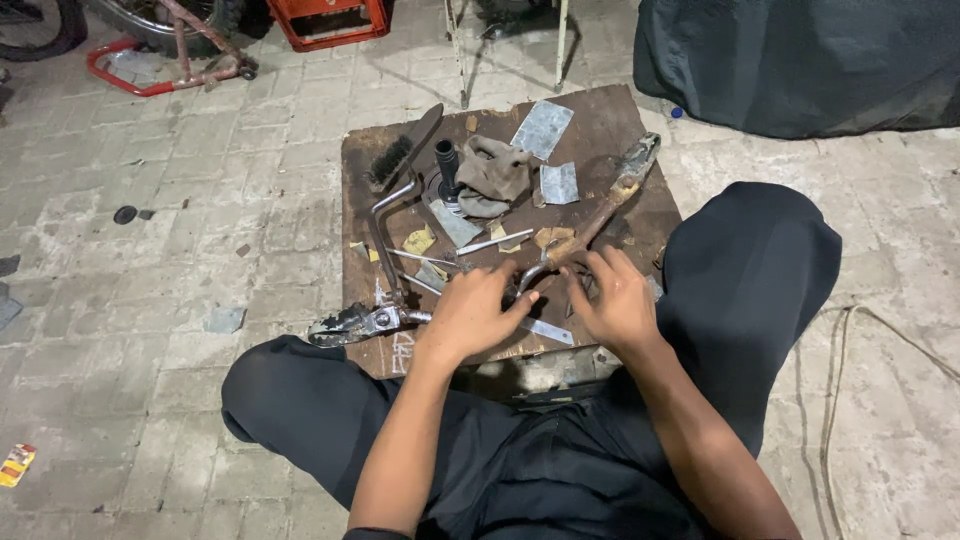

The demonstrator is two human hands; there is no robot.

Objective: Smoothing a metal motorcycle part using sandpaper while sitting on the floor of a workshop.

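We're gripping a rusty lever with our right hand; our left hand is resting half-curled on the wooden board, lower center.

**Both hands low, close together**

I see my left hand palm down, fingers pointing toward two o'clock. My right hand sits just beside it at three o'clock, fingers curled and pointing toward eleven. Both forearms are bare, converging from six o'clock over my crossed legs.
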